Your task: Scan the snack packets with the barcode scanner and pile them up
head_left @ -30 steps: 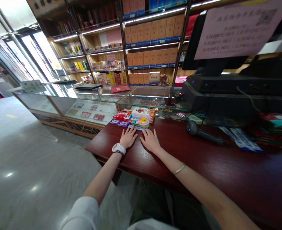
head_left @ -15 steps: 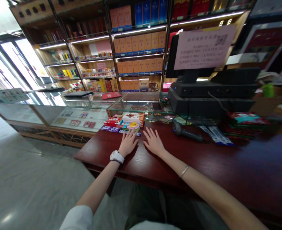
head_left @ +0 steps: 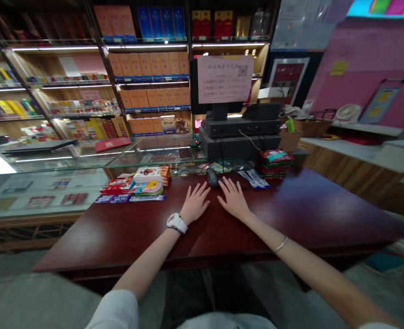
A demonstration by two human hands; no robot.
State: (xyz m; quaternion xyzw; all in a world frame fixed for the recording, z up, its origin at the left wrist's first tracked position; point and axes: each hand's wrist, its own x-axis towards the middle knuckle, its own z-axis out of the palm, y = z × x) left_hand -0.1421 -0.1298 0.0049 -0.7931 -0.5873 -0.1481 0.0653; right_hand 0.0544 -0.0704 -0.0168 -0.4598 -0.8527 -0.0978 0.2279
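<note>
One left hand (head_left: pixel 193 206) and one right hand (head_left: pixel 234 201), both spread wide, reddish table (head_left: pixel 202 244) beneath, black scanner (head_left: pixel 212 177) just beyond.

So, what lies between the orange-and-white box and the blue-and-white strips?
Mainly the black scanner, partly hidden by the right hand, as the head view shows.

Bright shelf lights (head_left: pixel 146 46), dim floor (head_left: pixel 51 292), desk (head_left: pixel 119 237) glare — blurred edges
</note>
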